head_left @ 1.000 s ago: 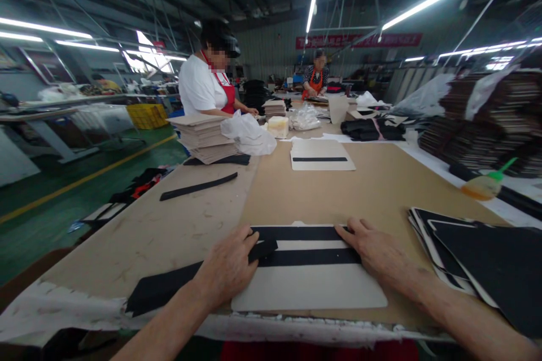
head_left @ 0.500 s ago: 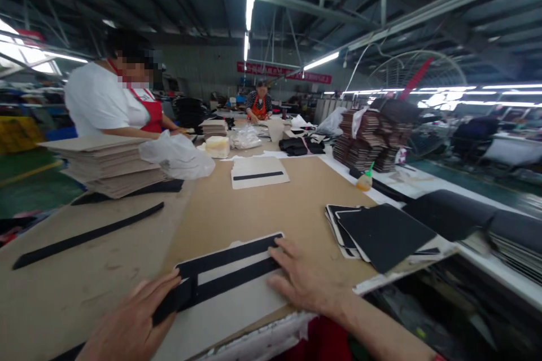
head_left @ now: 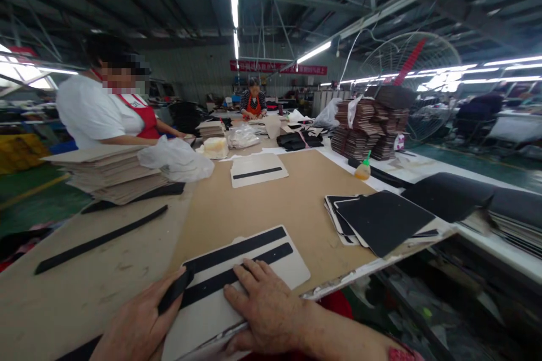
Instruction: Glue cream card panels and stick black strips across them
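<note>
A pale flat board (head_left: 296, 272) lies at the table's near edge with two parallel black strips along it. My left hand (head_left: 138, 316) pinches the loose, curled-up left end of the upper strip (head_left: 241, 249) between thumb and fingers, at the board's left side. The lower strip (head_left: 275, 254) lies flat. My right hand (head_left: 271, 302) rests on the board with fingers stretched out, the fingertips touching the middle of the lower strip. Its thumb is near the board's front edge.
A second board with one strip (head_left: 259, 171) lies farther back. Black sheets and boards (head_left: 383, 223) are piled at right, near a glue bottle (head_left: 363, 168). At left are a loose black strip (head_left: 101, 240) and a board stack (head_left: 110, 172). A co-worker (head_left: 97, 107) stands beyond.
My right hand has slid left and nearer me, from the strips' right ends to the middle of the lower strip. My left hand keeps hold of the strip's end. The view has shifted slightly.
</note>
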The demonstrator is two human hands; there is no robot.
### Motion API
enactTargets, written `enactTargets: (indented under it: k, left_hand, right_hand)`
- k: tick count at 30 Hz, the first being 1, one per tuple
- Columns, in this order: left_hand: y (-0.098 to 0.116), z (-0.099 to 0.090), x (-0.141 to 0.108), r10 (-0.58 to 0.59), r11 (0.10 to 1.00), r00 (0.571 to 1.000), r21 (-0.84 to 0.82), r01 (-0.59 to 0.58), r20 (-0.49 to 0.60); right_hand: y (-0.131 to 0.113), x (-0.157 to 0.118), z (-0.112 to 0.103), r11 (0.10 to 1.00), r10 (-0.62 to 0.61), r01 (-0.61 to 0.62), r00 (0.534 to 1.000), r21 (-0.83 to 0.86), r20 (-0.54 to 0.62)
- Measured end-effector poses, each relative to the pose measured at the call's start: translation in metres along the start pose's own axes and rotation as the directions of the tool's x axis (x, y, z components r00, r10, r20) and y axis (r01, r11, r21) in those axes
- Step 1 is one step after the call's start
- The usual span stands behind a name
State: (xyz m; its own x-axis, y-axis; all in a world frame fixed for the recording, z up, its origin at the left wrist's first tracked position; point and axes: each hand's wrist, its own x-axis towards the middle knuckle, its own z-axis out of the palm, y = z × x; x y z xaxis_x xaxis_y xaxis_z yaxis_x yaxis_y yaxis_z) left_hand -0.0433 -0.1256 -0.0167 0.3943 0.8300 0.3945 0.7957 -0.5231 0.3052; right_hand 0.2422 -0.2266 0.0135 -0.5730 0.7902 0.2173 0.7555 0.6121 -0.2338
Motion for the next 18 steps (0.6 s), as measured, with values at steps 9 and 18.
enactTargets:
  k: [9,18]
  left_hand:
    - [0.023,-0.018,-0.005,-0.125,0.992,0.989,-0.022,0.128,0.082]
    - [0.015,-0.014,-0.004,-0.079,0.995,0.994,0.060,0.075,0.071]
  right_hand:
    - [0.006,0.009,-0.010,0.999,-0.046,0.046,0.998,0.011,0.047]
    - [0.032,-0.011,-0.033,0.996,0.087,-0.086,0.996,0.038,-0.029]
